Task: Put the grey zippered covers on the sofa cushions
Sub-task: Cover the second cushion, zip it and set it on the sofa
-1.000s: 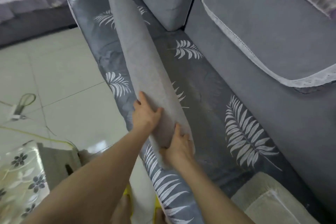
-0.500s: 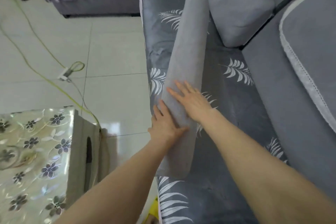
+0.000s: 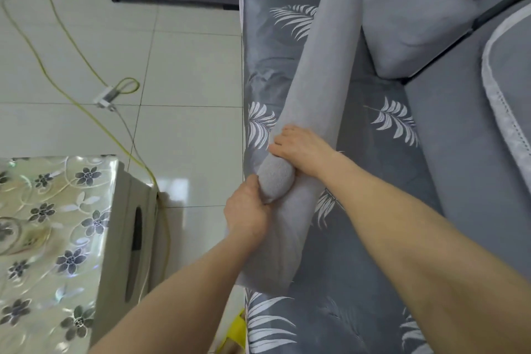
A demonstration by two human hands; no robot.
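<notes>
The long grey cushion lies lengthwise on the sofa seat, along its front edge, with the far end reaching up beside a square grey cushion and the near end pointing toward you. Near that end its grey cover bulges in a rounded lump between your hands. Your left hand has its grip clamped on this lump from below, thumb on top and fingers wrapped round the fabric. Your right hand sits just beyond it on top of the cushion, fingers curled down over the left edge, gripping it too. Under the cushion the seat wears a dark grey leaf-print cover; to the right rises the plain grey sofa back, topped by a lace-edged cloth. To the left lies the pale tiled floor with a yellow cable trailing across it, and at the near left stands a desk under a glossy flowered sheet.
</notes>
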